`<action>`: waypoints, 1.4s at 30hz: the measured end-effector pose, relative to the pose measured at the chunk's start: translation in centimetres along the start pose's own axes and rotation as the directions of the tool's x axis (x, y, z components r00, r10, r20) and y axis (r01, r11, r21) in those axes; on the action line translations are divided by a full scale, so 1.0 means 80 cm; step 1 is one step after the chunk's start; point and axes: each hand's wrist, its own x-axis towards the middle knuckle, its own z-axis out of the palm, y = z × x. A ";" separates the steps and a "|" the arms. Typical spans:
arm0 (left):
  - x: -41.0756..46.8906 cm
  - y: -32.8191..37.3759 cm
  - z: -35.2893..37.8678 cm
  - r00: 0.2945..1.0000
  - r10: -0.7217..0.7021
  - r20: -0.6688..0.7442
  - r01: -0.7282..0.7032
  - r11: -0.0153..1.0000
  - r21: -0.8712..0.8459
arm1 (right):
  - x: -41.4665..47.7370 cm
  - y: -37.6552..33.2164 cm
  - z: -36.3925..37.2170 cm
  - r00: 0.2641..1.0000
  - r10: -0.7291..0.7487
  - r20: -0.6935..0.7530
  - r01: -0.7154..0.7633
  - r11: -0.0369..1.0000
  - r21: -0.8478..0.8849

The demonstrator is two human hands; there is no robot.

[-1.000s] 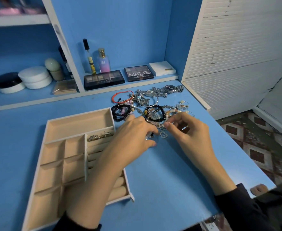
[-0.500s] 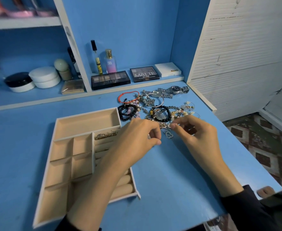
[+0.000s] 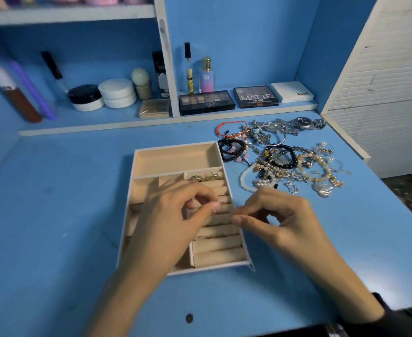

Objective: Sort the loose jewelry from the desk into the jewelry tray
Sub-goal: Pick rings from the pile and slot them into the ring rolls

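Two bare hands, left hand (image 3: 175,215) & right hand (image 3: 285,220), forearms uncovered, dark sleeve (image 3: 399,319) at right arm, no rings seen

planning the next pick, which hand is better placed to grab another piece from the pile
Right, probably. The right hand sits just below the jewelry pile, nearest the heart pendant. The left hand is over the jewelry tray, fingers pinched at the ring rolls.

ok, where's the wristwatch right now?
In the head view the wristwatch lies on the desk at the far right, at the back edge of the jewelry pile, just below the shelf holding the white box.
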 end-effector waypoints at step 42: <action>-0.029 -0.004 -0.008 0.998 0.032 0.049 -0.032 0.999 -0.011 | 0.027 0.003 0.009 0.992 0.117 -0.047 -0.114 0.992 0.056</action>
